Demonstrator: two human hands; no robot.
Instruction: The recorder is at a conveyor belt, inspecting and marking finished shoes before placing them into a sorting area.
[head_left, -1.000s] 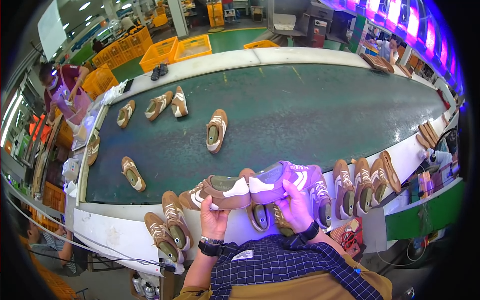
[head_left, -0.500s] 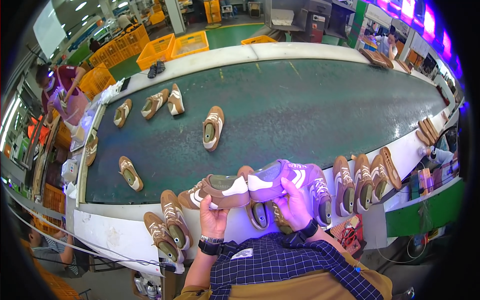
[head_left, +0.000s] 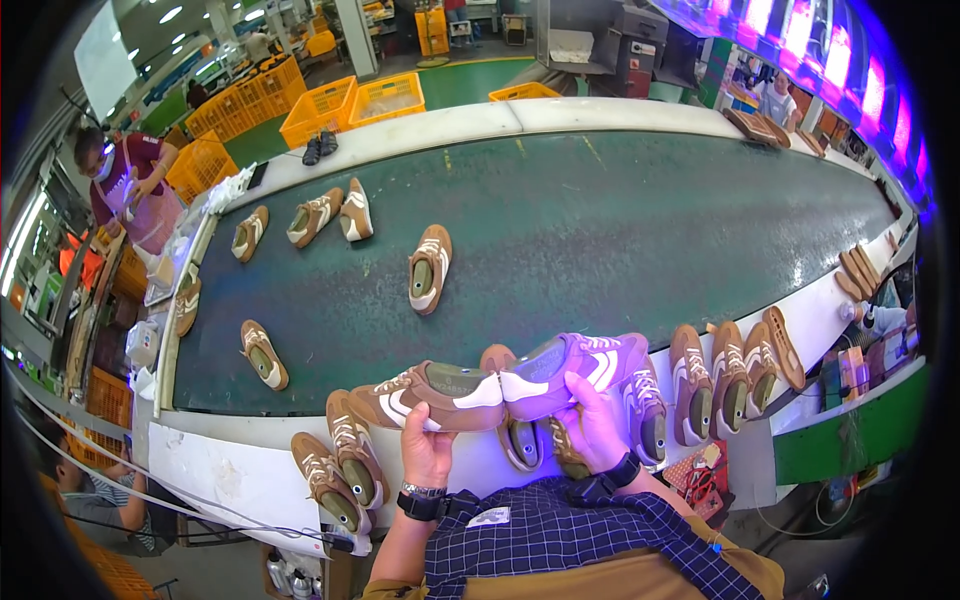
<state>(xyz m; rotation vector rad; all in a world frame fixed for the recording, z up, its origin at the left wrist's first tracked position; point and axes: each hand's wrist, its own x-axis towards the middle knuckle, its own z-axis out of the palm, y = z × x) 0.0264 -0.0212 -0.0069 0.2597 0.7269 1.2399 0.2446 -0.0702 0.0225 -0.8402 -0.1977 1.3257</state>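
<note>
My left hand [head_left: 428, 450] grips a brown sneaker [head_left: 425, 398] with white stripes and a white heel, its toe pointing left. In my right hand [head_left: 594, 432] is a matching sneaker [head_left: 570, 375], toe to the right, tinted purple by the light. The two heels meet, or nearly so, in front of my chest. Both shoes are held side-on above the near white ledge. Behind and below them, partly hidden by my hands, stand more sneakers [head_left: 522, 442]. Close to my right hand is another laced sneaker [head_left: 648, 412]; left of my left wrist sits a pair of sneakers [head_left: 335, 480].
A green conveyor belt [head_left: 600, 240] carries several brown sneakers [head_left: 430, 270]. More sneakers [head_left: 732, 375] and loose soles [head_left: 857, 272] line the right ledge. Yellow crates [head_left: 387, 98] stand beyond. One co-worker [head_left: 135, 180] is at far left, another [head_left: 778, 102] at far right.
The picture has shifted slightly downward. The paired sneakers have tilted a little, with my hands still on them. At far left, the co-worker's hands have moved.
</note>
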